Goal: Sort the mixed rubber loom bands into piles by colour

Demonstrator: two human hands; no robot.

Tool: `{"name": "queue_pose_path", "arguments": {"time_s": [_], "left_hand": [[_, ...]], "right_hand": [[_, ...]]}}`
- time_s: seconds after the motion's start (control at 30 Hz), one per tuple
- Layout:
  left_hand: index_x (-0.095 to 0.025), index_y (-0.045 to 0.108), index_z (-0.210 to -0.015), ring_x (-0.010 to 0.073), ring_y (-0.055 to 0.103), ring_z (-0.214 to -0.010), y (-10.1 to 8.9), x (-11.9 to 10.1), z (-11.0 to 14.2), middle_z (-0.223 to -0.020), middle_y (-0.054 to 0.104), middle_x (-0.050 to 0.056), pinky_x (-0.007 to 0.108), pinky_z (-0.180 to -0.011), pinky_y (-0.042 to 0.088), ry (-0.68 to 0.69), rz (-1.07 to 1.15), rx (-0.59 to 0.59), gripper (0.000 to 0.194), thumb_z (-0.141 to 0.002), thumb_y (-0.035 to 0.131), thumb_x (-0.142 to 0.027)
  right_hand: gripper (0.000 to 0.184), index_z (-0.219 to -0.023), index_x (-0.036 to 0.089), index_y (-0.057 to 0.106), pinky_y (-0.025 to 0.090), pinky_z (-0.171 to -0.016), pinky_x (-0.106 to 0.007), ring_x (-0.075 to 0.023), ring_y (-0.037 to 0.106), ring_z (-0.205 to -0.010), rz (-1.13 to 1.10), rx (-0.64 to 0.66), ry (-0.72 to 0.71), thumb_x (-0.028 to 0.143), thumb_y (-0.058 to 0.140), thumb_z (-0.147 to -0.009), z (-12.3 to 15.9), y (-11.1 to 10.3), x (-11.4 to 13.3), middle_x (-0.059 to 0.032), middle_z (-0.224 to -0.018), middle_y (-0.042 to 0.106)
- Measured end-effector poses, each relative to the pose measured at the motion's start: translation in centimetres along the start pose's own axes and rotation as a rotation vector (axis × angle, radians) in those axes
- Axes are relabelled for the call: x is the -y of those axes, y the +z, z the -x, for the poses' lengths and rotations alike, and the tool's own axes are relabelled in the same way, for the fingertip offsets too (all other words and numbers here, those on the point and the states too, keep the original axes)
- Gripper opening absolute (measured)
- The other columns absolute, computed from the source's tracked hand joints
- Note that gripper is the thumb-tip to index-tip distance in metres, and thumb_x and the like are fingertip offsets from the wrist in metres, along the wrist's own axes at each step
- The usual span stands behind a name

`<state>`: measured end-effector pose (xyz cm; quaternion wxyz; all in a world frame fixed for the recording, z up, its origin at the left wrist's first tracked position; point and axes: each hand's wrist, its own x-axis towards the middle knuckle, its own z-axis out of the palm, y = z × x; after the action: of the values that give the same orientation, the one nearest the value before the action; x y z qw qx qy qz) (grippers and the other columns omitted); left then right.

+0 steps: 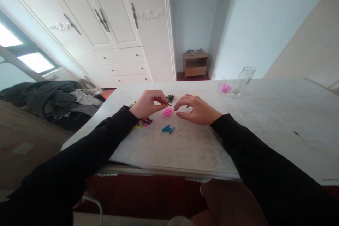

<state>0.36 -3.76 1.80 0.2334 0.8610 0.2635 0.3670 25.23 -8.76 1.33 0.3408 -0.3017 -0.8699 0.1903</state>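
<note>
Black-sleeved, pinching a tiny dark piece in the left hand, parting the grip of the right hand; seeming light, probably flexible, inviting an edge hold.

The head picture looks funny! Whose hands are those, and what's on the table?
There's no robot here: they belong to a person wearing a camera on their head, so we look forward and down over their arms. On the pale table lie little piles of colorful bits: pink, blue, black and a mixed pile. A clear jar stands farther back. The left hand pinches something small, too blurry to name. The right hand is open nearby.
</note>
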Motion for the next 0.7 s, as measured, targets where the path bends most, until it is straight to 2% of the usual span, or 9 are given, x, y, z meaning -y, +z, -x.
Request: {"name": "queue_pose_path", "arguments": {"time_s": [0.3, 0.57, 0.7], "left_hand": [[-0.015, 0.078, -0.078, 0.0116, 0.072, -0.07, 0.2, -0.1, 0.0, -0.078, 0.076, 0.004, 0.022, -0.071, 0.062, 0.002, -0.001, -0.014, 0.003, -0.08, 0.076, -0.013], [-0.015, 0.077, -0.078, 0.0123, 0.071, -0.069, 0.7, 0.1, -0.1, -0.077, 0.077, 0.004, 0.023, -0.069, 0.061, -0.023, 0.017, -0.052, 0.003, -0.077, 0.074, -0.013], [-0.014, 0.077, -0.078, 0.0118, 0.071, -0.067, 1.3, -0.4, -0.4, -0.075, 0.076, 0.003, 0.022, -0.067, 0.06, -0.018, 0.011, -0.05, 0.008, -0.075, 0.072, -0.009]], "right_hand": [[0.009, -0.09, 0.019, 0.08, 0.052, -0.094, -0.04, -0.0225, 0.07, -0.096, -0.014, 0.001, -0.027, 0.02, 0.071, -0.091, 0.2, 0.3, 0.2, -0.0074, -0.098, 0.08], [0.025, -0.113, 0.02, 0.081, 0.054, -0.101, -0.045, -0.0251, 0.071, -0.108, -0.021, -0.007, -0.052, 0.025, 0.071, -0.091, 0.3, 0.6, 0.7, -0.0096, -0.113, 0.081], [0.026, -0.115, 0.021, 0.081, 0.055, -0.101, -0.045, -0.0254, 0.071, -0.109, -0.013, 0.0, -0.038, 0.025, 0.072, -0.091, 0.5, 0.6, 0.5, -0.0096, -0.115, 0.081]]}}
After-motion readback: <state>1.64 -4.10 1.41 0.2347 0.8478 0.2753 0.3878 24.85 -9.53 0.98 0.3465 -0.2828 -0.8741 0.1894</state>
